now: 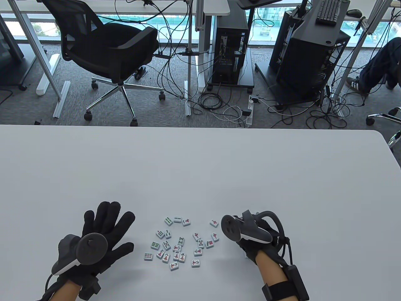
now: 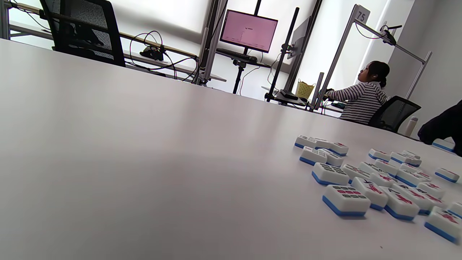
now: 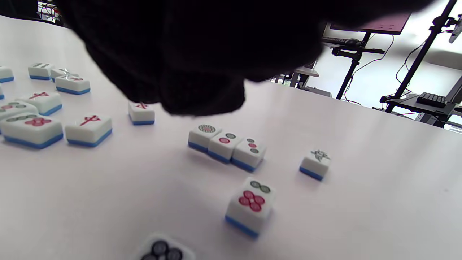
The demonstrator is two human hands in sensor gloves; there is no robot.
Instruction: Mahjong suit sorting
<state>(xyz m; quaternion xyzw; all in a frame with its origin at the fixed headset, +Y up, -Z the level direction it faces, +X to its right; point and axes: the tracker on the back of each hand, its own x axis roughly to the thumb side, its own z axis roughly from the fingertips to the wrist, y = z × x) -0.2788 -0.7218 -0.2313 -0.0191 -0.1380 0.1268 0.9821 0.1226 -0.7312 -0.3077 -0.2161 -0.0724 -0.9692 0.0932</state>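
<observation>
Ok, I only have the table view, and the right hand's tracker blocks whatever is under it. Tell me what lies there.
Observer: The right wrist view shows three circle tiles lying face up in a touching row beneath the right hand.
Operator: Give me anything else near that row.
Observer: A bird tile lies alone, apart from the row. A six-circle tile lies nearer the camera, also apart.
Operator: Now describe the tiles' sides.
Observer: In the left wrist view, each tile in the loose cluster has a blue base under its white face.
</observation>
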